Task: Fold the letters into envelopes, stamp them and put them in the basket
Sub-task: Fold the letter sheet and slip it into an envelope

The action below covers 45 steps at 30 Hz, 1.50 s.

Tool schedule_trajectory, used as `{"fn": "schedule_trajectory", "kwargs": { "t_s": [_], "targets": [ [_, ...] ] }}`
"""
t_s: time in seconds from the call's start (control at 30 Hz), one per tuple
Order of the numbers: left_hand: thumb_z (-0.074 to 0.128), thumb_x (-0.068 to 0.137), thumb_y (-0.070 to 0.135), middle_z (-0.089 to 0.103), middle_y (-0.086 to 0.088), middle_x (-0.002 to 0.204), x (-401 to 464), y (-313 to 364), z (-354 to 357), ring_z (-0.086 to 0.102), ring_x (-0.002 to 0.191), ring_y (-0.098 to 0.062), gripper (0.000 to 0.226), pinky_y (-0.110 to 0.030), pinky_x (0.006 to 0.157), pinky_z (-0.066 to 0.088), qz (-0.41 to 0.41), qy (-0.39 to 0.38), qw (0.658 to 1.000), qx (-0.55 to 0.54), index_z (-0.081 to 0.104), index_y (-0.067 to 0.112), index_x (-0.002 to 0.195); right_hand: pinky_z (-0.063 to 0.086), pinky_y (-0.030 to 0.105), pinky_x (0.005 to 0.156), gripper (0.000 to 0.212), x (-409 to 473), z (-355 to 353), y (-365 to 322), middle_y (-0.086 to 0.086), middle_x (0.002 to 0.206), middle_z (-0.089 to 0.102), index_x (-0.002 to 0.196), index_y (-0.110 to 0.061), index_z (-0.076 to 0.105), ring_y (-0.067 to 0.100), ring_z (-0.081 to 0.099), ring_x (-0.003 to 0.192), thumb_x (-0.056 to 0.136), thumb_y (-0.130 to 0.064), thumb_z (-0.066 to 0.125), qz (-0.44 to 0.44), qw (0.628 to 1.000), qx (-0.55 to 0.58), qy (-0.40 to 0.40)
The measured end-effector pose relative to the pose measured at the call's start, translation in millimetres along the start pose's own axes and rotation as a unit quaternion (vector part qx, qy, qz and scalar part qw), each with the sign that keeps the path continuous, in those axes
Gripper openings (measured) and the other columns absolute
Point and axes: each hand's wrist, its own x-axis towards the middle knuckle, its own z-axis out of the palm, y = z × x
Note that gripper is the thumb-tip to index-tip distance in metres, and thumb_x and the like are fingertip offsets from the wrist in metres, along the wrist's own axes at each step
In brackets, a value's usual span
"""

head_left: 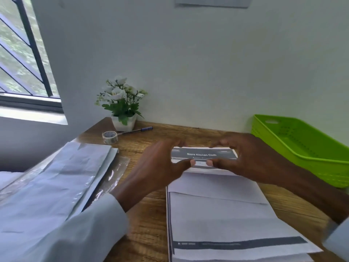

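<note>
A folded letter [204, 155] with a dark printed band is lifted a little above the desk at mid-frame. My left hand [160, 165] pinches its left end and my right hand [243, 156] pinches its right end, thumbs underneath. Below them a white envelope [217, 188] lies on a stack of printed letters [226, 224]. The green basket [302, 152] stands at the right against the wall; what its inside holds is hidden by its wall.
A pack of envelopes in clear plastic wrap [56, 182] lies at the left. At the back stand a potted white-flower plant [122, 104], a tape roll [110, 137] and a pen [136, 130]. The wooden desk [149, 214] meets a white wall; a window [22, 53] is at the left.
</note>
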Motion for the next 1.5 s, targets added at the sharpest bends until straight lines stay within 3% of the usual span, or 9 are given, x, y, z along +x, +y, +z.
{"fn": "schedule_trajectory", "kwargs": {
  "t_s": [0.17,0.4,0.53,0.77,0.93,1.1,1.3,1.4,1.5],
  "targets": [
    [0.072,0.081,0.046,0.067,0.014,0.119,-11,-14,-41,0.059,0.109,-0.004,0.044,-0.032,0.092,0.052,0.002,0.094,0.995,-0.024,0.065,0.028,0.120,0.051,0.036,0.073,0.053,45,0,-63,-0.008,0.091,0.070,0.095,-0.022,0.070,0.013,0.063,0.083,0.073,-0.068,0.060,-0.116,0.992,0.021,-0.033],
    [0.074,0.079,0.045,0.069,0.012,0.113,-49,-71,-91,0.062,0.103,-0.008,0.038,-0.024,0.081,0.046,-0.100,0.192,0.975,0.052,0.069,0.026,0.110,0.056,0.026,0.078,0.031,114,47,-132,-0.013,0.098,0.073,0.104,-0.024,0.074,0.003,0.067,0.088,0.080,-0.044,0.075,-0.184,0.968,0.105,-0.137],
    [0.070,0.080,0.051,0.063,0.007,0.128,-66,-108,-95,0.059,0.115,-0.013,0.052,-0.021,0.087,0.039,-0.180,0.165,0.964,0.105,0.061,0.025,0.125,0.056,0.031,0.081,0.031,143,91,-154,-0.009,0.098,0.072,0.104,-0.023,0.073,0.005,0.067,0.088,0.080,-0.043,0.075,-0.182,0.966,0.116,-0.141],
    [0.056,0.073,0.077,0.034,-0.001,0.155,-75,-140,-84,0.034,0.140,-0.022,0.093,-0.037,0.111,0.035,-0.258,0.076,0.948,0.172,0.035,0.025,0.147,0.053,0.047,0.092,0.037,155,131,-168,0.008,0.108,0.070,0.109,-0.011,0.066,0.023,0.065,0.100,0.082,-0.036,0.074,-0.118,0.968,0.160,-0.153],
    [0.050,0.066,0.087,0.019,-0.013,0.160,-76,-141,-77,0.018,0.146,-0.029,0.108,-0.044,0.117,0.023,-0.288,0.059,0.938,0.184,0.024,0.024,0.149,0.054,0.044,0.092,0.035,157,140,-170,0.000,0.108,0.069,0.110,-0.017,0.067,0.016,0.065,0.099,0.081,-0.034,0.076,-0.100,0.964,0.186,-0.159],
    [0.044,0.055,0.095,0.015,-0.011,0.159,-75,-145,-75,0.019,0.143,-0.033,0.120,-0.047,0.114,0.028,-0.298,0.080,0.932,0.191,0.018,0.026,0.150,0.053,0.032,0.085,0.043,153,141,-172,-0.004,0.110,0.067,0.119,-0.019,0.067,0.011,0.061,0.098,0.079,-0.030,0.079,-0.096,0.962,0.218,-0.132],
    [0.062,0.062,0.081,0.031,-0.002,0.146,-72,-141,-80,0.029,0.129,-0.024,0.108,-0.040,0.099,0.033,-0.274,0.163,0.923,0.216,0.023,0.028,0.148,0.058,0.042,0.086,0.030,149,135,-170,-0.005,0.096,0.071,0.102,-0.020,0.069,0.012,0.068,0.090,0.075,-0.026,0.081,-0.088,0.945,0.296,-0.110],
    [0.074,0.070,0.057,0.050,-0.002,0.132,-70,-137,-87,0.043,0.119,-0.025,0.084,-0.039,0.093,0.036,-0.241,0.246,0.924,0.163,0.039,0.027,0.140,0.060,0.047,0.081,0.028,147,131,-168,0.004,0.091,0.073,0.096,-0.018,0.067,0.021,0.072,0.084,0.073,-0.020,0.083,-0.076,0.929,0.343,-0.112],
    [0.076,0.076,0.026,0.064,-0.002,0.117,-69,-135,-94,0.058,0.107,-0.027,0.054,-0.039,0.090,0.047,-0.196,0.300,0.929,0.095,0.053,0.028,0.125,0.062,0.034,0.072,0.035,145,125,-168,0.004,0.088,0.069,0.102,-0.017,0.064,0.016,0.069,0.078,0.073,-0.012,0.083,-0.065,0.909,0.389,-0.132]
  ]
}}
